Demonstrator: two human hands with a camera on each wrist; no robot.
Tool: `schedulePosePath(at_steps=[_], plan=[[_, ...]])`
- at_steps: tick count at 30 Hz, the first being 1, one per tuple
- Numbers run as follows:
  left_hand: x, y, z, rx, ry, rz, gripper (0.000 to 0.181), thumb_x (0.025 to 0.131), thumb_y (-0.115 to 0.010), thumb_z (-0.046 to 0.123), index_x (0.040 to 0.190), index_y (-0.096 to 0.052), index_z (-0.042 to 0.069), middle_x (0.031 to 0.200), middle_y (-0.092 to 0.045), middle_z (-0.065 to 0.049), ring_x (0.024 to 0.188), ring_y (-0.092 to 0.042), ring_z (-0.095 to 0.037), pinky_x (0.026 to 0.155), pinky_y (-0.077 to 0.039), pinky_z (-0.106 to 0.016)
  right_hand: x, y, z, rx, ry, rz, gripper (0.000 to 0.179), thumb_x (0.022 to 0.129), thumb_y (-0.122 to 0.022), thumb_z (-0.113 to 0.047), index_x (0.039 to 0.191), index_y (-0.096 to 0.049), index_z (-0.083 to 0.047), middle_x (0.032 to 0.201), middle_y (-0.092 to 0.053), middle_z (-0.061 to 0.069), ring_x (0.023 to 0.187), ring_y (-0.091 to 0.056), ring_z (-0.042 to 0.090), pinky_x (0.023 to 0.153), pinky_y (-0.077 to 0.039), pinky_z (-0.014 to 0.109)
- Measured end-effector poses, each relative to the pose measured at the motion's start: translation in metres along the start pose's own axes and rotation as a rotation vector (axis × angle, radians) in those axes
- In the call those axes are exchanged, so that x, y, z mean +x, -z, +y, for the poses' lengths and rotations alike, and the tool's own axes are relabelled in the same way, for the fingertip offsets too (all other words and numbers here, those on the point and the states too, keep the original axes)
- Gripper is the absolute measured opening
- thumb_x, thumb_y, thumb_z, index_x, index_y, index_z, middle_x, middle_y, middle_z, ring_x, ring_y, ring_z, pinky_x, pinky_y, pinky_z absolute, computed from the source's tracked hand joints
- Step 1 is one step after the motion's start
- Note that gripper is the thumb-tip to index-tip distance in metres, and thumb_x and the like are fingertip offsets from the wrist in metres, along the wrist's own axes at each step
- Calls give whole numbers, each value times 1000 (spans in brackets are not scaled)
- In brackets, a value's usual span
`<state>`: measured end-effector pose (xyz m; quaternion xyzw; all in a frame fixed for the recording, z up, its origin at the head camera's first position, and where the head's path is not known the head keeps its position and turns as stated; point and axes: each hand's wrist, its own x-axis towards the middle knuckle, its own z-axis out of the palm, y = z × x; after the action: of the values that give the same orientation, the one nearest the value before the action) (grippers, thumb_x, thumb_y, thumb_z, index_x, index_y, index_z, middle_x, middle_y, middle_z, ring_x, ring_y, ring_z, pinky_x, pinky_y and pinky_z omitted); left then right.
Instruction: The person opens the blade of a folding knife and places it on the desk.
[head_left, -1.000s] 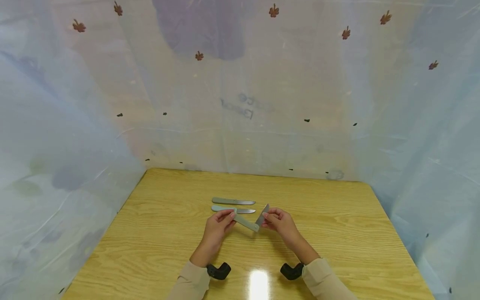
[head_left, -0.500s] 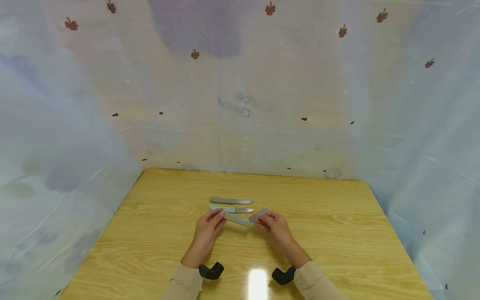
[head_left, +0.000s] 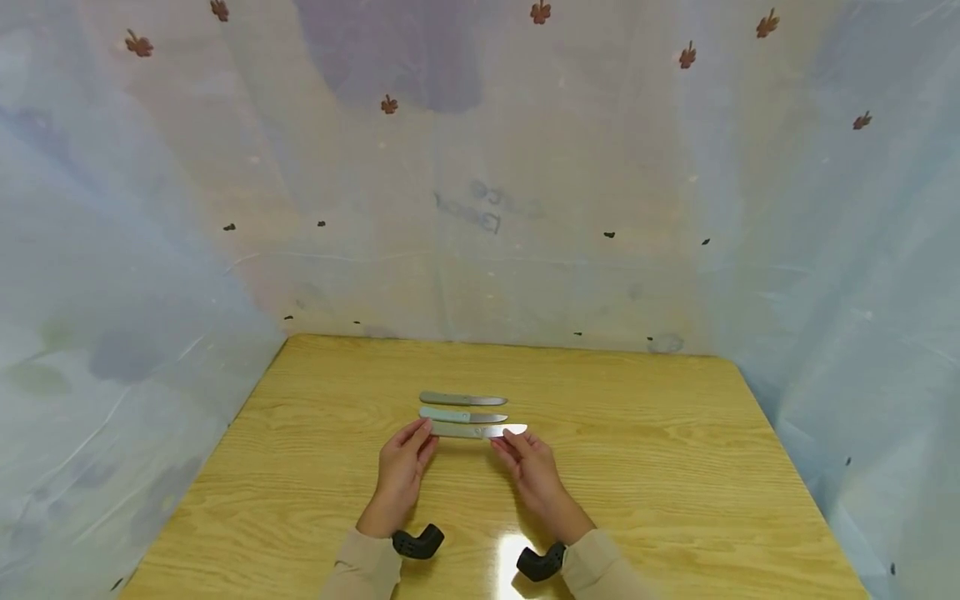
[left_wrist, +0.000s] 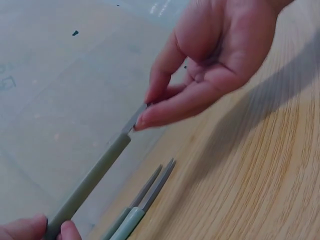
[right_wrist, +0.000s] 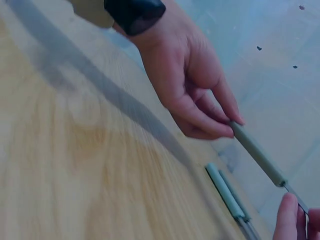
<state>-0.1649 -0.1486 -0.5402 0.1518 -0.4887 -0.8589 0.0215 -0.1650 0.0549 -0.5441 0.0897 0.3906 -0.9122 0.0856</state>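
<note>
A folding knife point(head_left: 456, 431) with a grey-green handle is held level between both hands, its blade swung out in line with the handle. My left hand point(head_left: 400, 468) pinches the handle's butt end between thumb and fingers. At the other end, my right hand point(head_left: 534, 473) pinches the blade point(left_wrist: 134, 119). In the left wrist view, the handle point(left_wrist: 90, 185) slants up toward the right hand's fingertips. Two more unfolded knives lie on the table just beyond: a mint-handled knife point(head_left: 444, 414) and, behind it, a grey-green knife point(head_left: 446, 398).
The wood-grained table point(head_left: 637, 433) reaches back to a pale translucent sheet point(head_left: 555, 292) hung around it. Each wrist wears a black camera mount, the left mount point(head_left: 418, 542) and the right mount point(head_left: 540, 562). A bright glare patch lies on the table between the forearms.
The held knife's blade has swung outward from a sharp angle until straight with the handle. Both hands have shifted left, and the knife has levelled out.
</note>
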Motion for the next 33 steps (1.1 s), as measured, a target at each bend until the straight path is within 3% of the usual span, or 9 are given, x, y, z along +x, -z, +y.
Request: schedulePosePath(at_steps=[7, 11, 13, 20, 27, 33], plan=[[0, 3, 1, -16, 13, 18, 39, 92, -58, 7, 126, -47, -10, 121, -47, -19, 107, -56, -25, 92, -46, -32, -4, -3, 13, 107, -14, 29, 11, 94, -49, 3, 83, -50, 1, 89, -61, 16, 90, -64, 22, 93, -44, 32], [1, 8, 2, -4, 21, 14, 40, 93, -57, 7, 127, -46, -10, 124, -45, -20, 111, -54, -25, 93, -45, -32, -6, -5, 19, 111, -17, 68, 3, 94, -49, 4, 93, -50, 6, 89, -60, 16, 89, -64, 21, 93, -44, 32], [2, 9, 2, 16, 21, 25, 39, 93, -57, 6, 127, -47, -10, 124, -46, -20, 110, -54, -24, 92, -45, -32, -7, -6, 22, 101, -21, 90, 7, 93, -49, 4, 98, -49, 10, 90, -61, 17, 89, -64, 22, 93, -44, 32], [7, 16, 2, 150, -9, 78, 37, 93, -57, 6, 125, -49, -11, 125, -47, -23, 109, -55, -25, 90, -47, -32, -7, -13, 29, 20, 1, 135, 18, 94, -48, 4, 106, -47, 17, 89, -61, 18, 89, -65, 23, 92, -45, 34], [16, 22, 0, 289, -84, 98, 31, 91, -59, 2, 118, -55, -13, 115, -54, -28, 101, -60, -28, 83, -51, -31, -4, -19, 31, -52, -8, 201, 30, 95, -45, 2, 116, -41, 22, 91, -61, 19, 90, -65, 25, 88, -48, 35], [18, 22, 1, 463, -132, 124, 27, 90, -61, 4, 113, -60, -10, 106, -60, -27, 94, -63, -30, 76, -53, -27, 2, -23, 34, -94, -34, 282, 30, 94, -46, 4, 116, -42, 23, 85, -64, 18, 81, -66, 23, 82, -51, 35]])
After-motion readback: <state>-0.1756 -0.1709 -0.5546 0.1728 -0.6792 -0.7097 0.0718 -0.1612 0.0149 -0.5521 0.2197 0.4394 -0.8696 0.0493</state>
